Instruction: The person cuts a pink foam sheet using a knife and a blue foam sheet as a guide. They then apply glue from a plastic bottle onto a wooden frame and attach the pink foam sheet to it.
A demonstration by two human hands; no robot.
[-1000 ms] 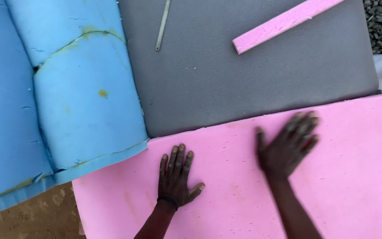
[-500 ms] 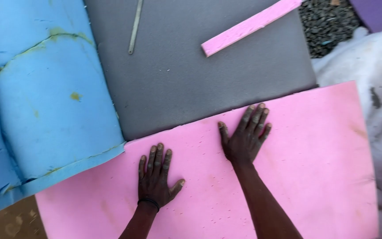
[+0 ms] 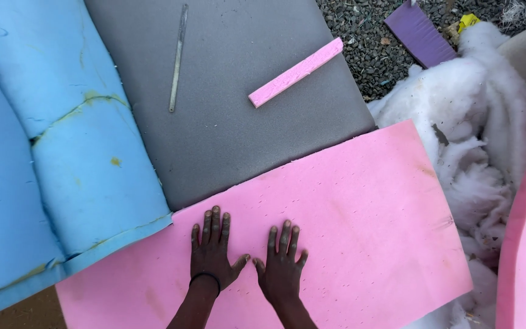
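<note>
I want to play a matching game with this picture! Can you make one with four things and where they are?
Things:
1. thin pink foam strip
2. metal ruler
3. white stuffing
4. both hands (left hand, right hand)

Places:
a. flat on the big pink foam sheet
b. on the gravel, right of the pink sheet
c. on the grey foam, near its right edge
d. on the grey foam, near the blue foam

Pairs: 1-c, 2-d, 3-b, 4-a

Foam sheets (image 3: 360, 207) on gravel ground (image 3: 372, 61)
</note>
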